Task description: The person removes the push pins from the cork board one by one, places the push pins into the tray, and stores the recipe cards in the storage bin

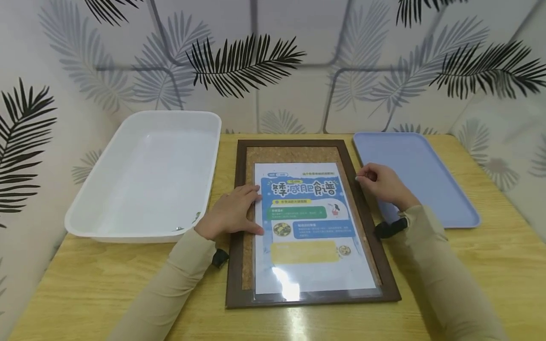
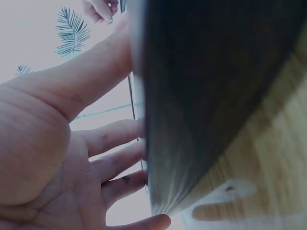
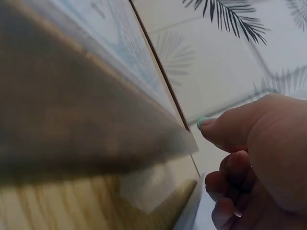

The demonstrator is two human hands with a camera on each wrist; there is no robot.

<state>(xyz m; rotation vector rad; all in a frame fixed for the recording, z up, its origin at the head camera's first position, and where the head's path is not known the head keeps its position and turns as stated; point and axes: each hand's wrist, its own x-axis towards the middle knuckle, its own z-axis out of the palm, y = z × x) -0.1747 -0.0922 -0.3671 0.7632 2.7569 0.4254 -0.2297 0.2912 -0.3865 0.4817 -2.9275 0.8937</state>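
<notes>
A dark-framed cork board [image 1: 249,154] lies on the table. On it is a printed sheet [image 1: 315,279] with blue, green and yellow panels, in a clear sleeve that shines near the bottom. My left hand [image 1: 232,210] rests across the board's left side, fingers spread and thumb touching the sheet's left edge. Beside the board's right rail, my right hand [image 1: 386,184] has its fingers curled and pinches a small pale green thing [image 3: 202,121] at the thumb tip. It is too small to tell its kind.
A deep white tray [image 1: 149,175] stands at the left, with a small green thing [image 1: 196,217] and a small shiny thing [image 1: 178,228] near its front corner. At the right lies a flat blue tray [image 1: 418,166]. Behind the wooden table [image 1: 106,284] rises a leaf-patterned wall covering [image 1: 294,104].
</notes>
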